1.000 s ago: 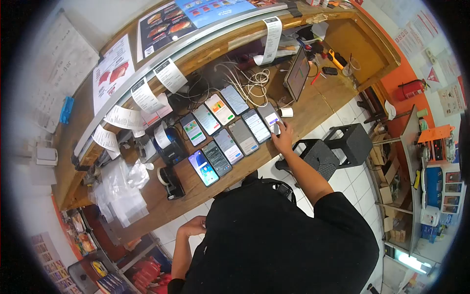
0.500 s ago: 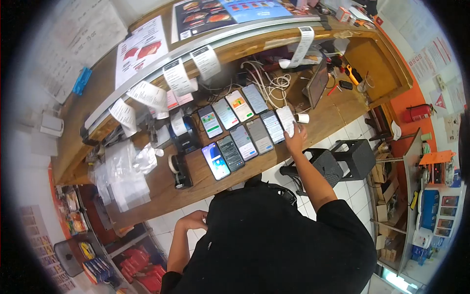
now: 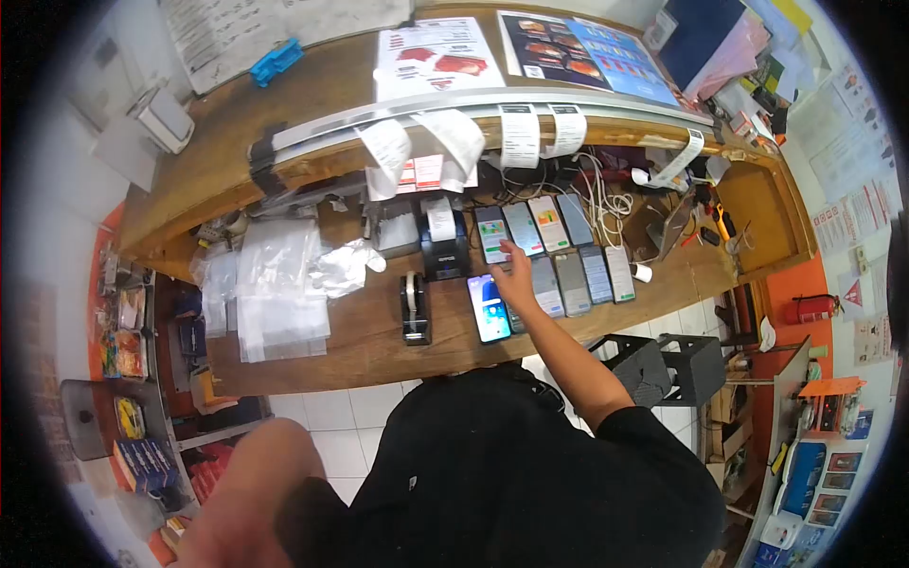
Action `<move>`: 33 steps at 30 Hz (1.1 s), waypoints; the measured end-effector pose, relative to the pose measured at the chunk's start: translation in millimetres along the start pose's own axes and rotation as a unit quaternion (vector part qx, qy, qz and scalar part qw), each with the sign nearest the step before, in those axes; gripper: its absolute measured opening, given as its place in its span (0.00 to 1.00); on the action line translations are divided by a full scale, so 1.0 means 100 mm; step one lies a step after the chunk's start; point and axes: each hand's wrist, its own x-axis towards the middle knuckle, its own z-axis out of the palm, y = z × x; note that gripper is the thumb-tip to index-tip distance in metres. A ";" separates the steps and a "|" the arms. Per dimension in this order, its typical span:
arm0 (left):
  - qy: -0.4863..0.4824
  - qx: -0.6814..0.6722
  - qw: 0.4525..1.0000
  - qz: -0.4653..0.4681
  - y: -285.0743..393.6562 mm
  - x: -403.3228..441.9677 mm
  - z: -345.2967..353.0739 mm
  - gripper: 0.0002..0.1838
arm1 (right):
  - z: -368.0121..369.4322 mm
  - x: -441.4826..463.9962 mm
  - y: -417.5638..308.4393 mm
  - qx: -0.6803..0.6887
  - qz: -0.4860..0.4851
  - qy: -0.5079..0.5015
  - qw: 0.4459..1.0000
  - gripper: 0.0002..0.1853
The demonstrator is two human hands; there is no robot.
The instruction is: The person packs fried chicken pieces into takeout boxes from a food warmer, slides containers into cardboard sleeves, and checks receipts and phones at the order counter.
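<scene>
My right hand (image 3: 514, 276) is over the left part of two rows of smartphones, its fingers apart and holding nothing. Its fingertips are at the lower edge of a phone with a green picture (image 3: 492, 229); whether they touch the glass I cannot tell. Just left of the hand lies a phone with a blue home screen (image 3: 490, 308). Beneath the wrist, a phone with a dark list is mostly covered. Farther right in the front row are a grey-screened phone (image 3: 572, 282) and a white-screened phone (image 3: 618, 273). My left arm is bent up close to the camera, blurred, its hand outside the view.
Left of the phones stand a receipt printer (image 3: 443, 248) and a tape dispenser (image 3: 415, 310). Plastic bags (image 3: 279, 284) lie farther left. Receipts (image 3: 520, 135) hang from the shelf edge above. White cables (image 3: 606, 194) are bundled behind the phones. Black stools (image 3: 696, 367) stand below right.
My right hand has moved left from the rightmost front phone to the leftmost phones. My left hand has risen from beside my body out of view. The view has turned leftward.
</scene>
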 end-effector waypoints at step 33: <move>-0.163 0.099 0.623 -0.759 0.11 -3.66 -0.30 0.11 | 0.91 1.18 -0.08 0.172 0.178 -0.216 0.945 0.19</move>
